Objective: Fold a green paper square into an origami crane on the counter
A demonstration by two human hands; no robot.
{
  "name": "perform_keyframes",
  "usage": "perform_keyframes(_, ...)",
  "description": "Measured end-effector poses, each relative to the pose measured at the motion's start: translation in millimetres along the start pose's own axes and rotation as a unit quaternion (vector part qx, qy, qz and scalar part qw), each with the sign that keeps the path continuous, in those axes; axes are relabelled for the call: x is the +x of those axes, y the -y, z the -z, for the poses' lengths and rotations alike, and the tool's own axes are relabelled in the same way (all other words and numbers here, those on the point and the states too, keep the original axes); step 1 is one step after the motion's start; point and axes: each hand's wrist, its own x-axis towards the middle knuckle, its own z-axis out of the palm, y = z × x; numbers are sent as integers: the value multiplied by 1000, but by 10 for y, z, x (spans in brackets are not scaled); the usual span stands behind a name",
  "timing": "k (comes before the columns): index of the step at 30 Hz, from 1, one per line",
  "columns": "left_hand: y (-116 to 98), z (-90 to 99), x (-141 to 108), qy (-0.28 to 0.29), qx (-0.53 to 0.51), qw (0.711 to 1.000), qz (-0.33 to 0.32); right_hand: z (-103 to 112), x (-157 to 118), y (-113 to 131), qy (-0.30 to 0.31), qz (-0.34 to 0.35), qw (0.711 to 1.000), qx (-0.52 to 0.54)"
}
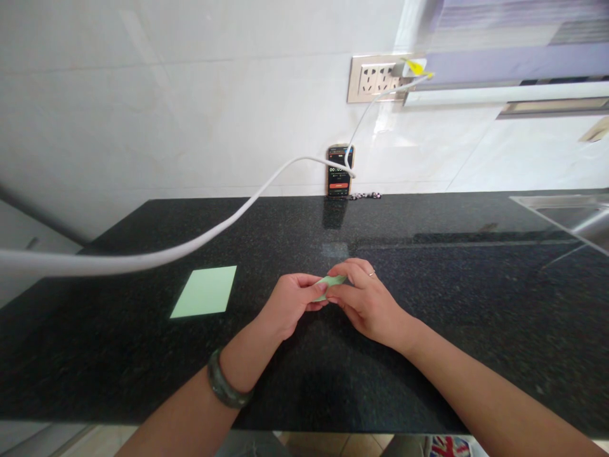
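Between my two hands is a small folded piece of light green paper (329,287), partly hidden by the fingers. My left hand (295,299) pinches its left end with the thumb on top. From the other side, my right hand (364,296) grips the paper between thumb and fingertips; a ring shows on one finger. Both hands are just above the black speckled countertop (304,368). To the left of my left hand, a flat square sheet of light green paper (205,292) lies on the counter.
A phone (339,170) showing a timer leans against the tiled wall, with a beaded strap (366,196) beside it. A white cable (228,222) runs from the wall socket (375,79) across the view to the left. A metal sink (590,219) sits at the right.
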Motion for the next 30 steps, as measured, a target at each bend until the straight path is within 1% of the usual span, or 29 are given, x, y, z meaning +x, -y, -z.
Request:
perform_keyframes(4, 0, -14, -2, -7, -3, 1000, -9, -18, 5, 5, -4, -18, 1000, 20)
perform_keyframes(11, 1, 2, 1, 2, 9, 1000, -2, 20, -2, -32, 13, -1, 1000, 27)
perform_keyframes(16, 0, -14, 2, -6, 10, 1000, 1, 2, 2, -27, 9, -11, 999, 43)
perform_keyframes(21, 2, -26, 1, -14, 8, 1000, -1, -35, 7, -7, -2, -41, 997, 58)
perform_keyframes(30, 20, -6, 0, -4, 15, 1000, 1, -44, 3, -20, -28, -122, 986, 112)
